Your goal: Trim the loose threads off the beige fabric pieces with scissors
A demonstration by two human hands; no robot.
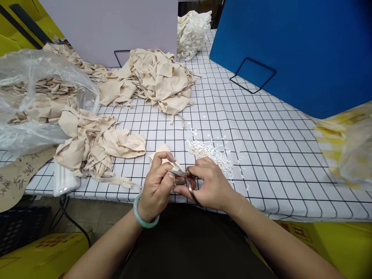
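My left hand (157,184), with a green bangle on its wrist, pinches a small beige fabric piece (163,152) just above the table's near edge. My right hand (207,182) grips small metal scissors (182,175), whose blades point left and meet the fabric at my left fingertips. A scatter of tiny white trimmings (210,153) lies on the checked tablecloth (261,147) just beyond my right hand.
Beige fabric pieces lie in a pile (95,145) to the left and a bigger pile (154,77) farther back. A clear plastic bag (37,97) of fabric sits far left. White pieces (192,33) are heaped at the back. A blue board (296,46) stands at right.
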